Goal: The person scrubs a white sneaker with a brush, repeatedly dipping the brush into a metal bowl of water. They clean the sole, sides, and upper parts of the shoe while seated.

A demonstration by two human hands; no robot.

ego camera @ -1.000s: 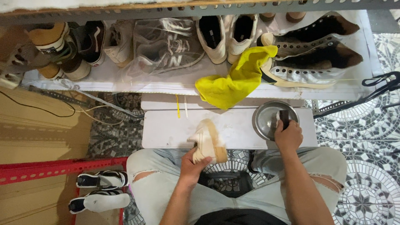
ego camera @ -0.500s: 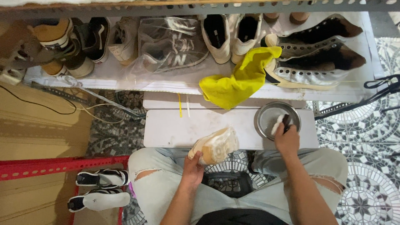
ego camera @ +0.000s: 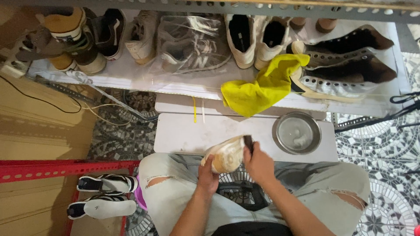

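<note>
The person wears light grey-green ripped jeans [ego camera: 175, 196], with open tears at both knees, and a black top [ego camera: 253, 228] at the waist. Both forearms are bare, without sleeves; the left hand [ego camera: 208, 175] and right hand [ego camera: 259, 164] wear no gloves.

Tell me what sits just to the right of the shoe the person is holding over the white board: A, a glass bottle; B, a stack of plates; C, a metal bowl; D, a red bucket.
C: a round metal bowl rests on the white board, to the right of the pale shoe gripped by the left hand and touched by the right hand, which holds a dark brush.
</note>
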